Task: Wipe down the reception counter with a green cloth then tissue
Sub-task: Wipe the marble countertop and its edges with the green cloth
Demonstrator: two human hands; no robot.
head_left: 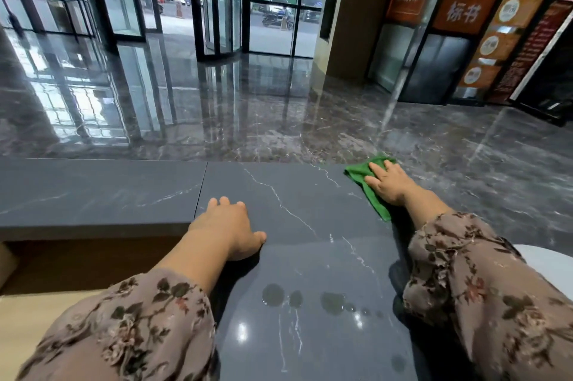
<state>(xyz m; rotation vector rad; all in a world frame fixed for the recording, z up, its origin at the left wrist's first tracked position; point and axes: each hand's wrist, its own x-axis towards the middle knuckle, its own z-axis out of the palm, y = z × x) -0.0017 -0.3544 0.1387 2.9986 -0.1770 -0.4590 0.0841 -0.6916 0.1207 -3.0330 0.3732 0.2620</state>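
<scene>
Cloth stage: our right hand [387, 183], flat, presses green cloth [376, 203], frame right; left hand [228, 225] open, empty. Next, likely: droplets [273, 294], lower centre.

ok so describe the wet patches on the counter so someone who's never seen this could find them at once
Start at the dark grey stone counter across the foreground. On its near end, between the left sleeve and right sleeve, lies a short row of wet patches. They are round, dark and glossy, unlike the thin white veins running through the stone around them.
</scene>
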